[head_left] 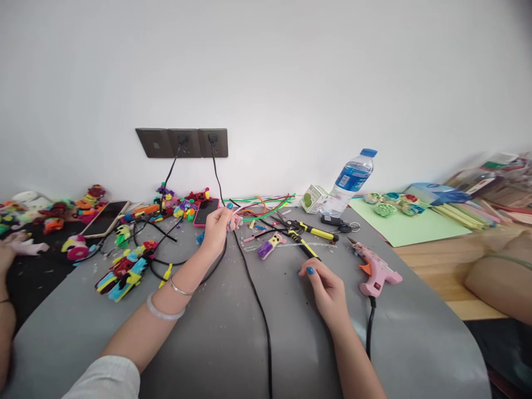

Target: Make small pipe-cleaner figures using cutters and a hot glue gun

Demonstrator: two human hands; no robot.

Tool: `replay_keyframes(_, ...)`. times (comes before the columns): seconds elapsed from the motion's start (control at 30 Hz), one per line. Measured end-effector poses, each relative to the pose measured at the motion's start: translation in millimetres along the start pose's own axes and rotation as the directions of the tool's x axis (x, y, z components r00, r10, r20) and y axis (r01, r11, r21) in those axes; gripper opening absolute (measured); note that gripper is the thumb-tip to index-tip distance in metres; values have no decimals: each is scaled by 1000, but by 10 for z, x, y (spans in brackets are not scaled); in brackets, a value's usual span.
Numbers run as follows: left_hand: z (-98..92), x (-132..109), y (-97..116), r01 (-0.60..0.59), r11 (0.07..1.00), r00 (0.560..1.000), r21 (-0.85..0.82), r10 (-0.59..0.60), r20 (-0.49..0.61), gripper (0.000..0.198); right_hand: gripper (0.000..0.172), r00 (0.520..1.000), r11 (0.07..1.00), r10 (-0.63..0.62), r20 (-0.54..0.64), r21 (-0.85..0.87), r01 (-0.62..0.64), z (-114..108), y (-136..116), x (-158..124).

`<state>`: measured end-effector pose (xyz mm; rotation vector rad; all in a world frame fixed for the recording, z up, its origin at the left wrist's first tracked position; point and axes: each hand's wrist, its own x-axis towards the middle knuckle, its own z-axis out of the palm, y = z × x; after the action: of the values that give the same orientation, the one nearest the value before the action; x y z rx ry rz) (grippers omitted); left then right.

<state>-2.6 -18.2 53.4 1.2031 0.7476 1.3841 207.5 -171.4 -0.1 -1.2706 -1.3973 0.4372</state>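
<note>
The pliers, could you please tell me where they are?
In the head view, the pliers lie right of centre, beyond the right hand, beside the purple and yellow figure.

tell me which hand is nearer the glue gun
Right. The right hand is just left of the glue gun; the left hand is much farther left, beyond the pliers.

No text can be read: the blue label [353,176] on the bottle [337,198] and the print on the box [315,199] are too small and blurred.
</note>
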Motion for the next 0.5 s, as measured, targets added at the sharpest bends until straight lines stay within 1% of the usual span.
replay_keyframes(0.1, -25, 13, -19, -4, 1000, 1000, 2, 4, 7, 56, 33, 995, 1000, 19, -99, 22, -17, -29, 27, -3)
replay_keyframes(0.17, -45, 16, -37, -9, 1000, 1000, 16, 8, 23, 55, 31, 989, 999, 31, -142, 29, -27, -34, 41, -8)
replay_keyframes(0.27, -71, 20, -44, -1, 997, 997, 76, -5, 83, 51, 30, 988, 998, 53, -146, 38, -48, -29, 61, -18)
replay_keyframes(0.33, -88, 29, -31, 51, 996, 986, 67, -61, 157, 47, 31, 989, 997, 68, -128, 45, -63, -28, 75, -26)
replay_keyframes(0.4, -106, 43, -9, 144, 989, 952, 15, -142, 272, 47, 31, 990, 996, 83, -115, 50, -78, -30, 87, -32)
replay_keyframes(0.5, -136, 65, 20, 278, 959, 867, -48, -229, 443, 62, 31, 990, 995, 94, -109, 53, -88, -34, 96, -36)
